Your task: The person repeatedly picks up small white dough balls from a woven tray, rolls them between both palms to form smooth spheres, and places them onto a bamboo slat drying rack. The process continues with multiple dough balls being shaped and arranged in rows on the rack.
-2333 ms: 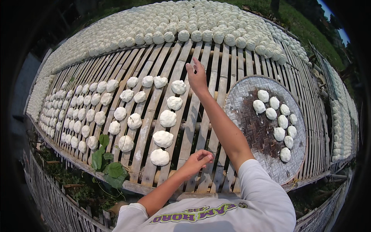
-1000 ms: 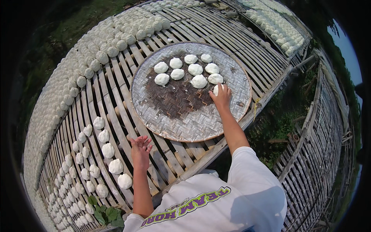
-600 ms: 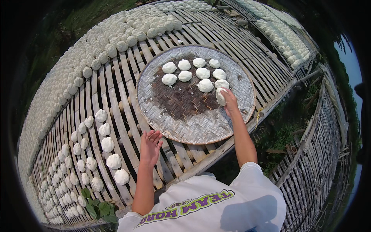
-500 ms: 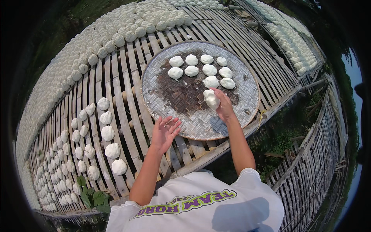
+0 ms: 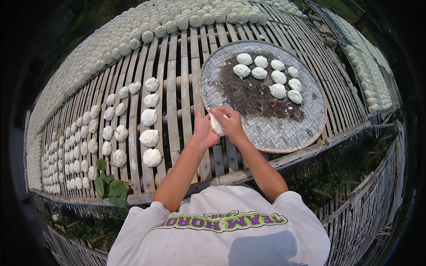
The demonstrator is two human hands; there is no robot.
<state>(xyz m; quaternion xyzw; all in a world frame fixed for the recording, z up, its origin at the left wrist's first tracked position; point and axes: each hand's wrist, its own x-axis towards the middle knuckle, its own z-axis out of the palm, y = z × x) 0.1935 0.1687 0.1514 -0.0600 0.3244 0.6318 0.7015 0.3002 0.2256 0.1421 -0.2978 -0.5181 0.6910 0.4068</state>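
A white dough-like lump [image 5: 216,126] is held between my two hands, just off the left front rim of a round woven bamboo tray [image 5: 270,131]. My right hand [image 5: 230,126] grips it from the right with bent fingers. Against its left side lies the palm of my left hand [image 5: 205,130], thumb and fingers brought up close to it. Part of the lump is hidden behind the fingers. Several similar lumps [image 5: 278,77] rest in rows on the tray's far half, around a dark brown stained patch.
Under the tray runs a slatted bamboo rack [image 5: 182,66] with gaps between slats. Rows of lumps [image 5: 149,117] lie at left; massed lumps [image 5: 195,21] line the far side. A front pole [image 5: 222,179] edges the rack, green leaves [image 5: 117,188] poke up, and a slatted fence [image 5: 355,213] stands right.
My right hand has carried the lump left from above the tray to meet my left hand, which was open before. The view has turned left, so the tray appears further right.
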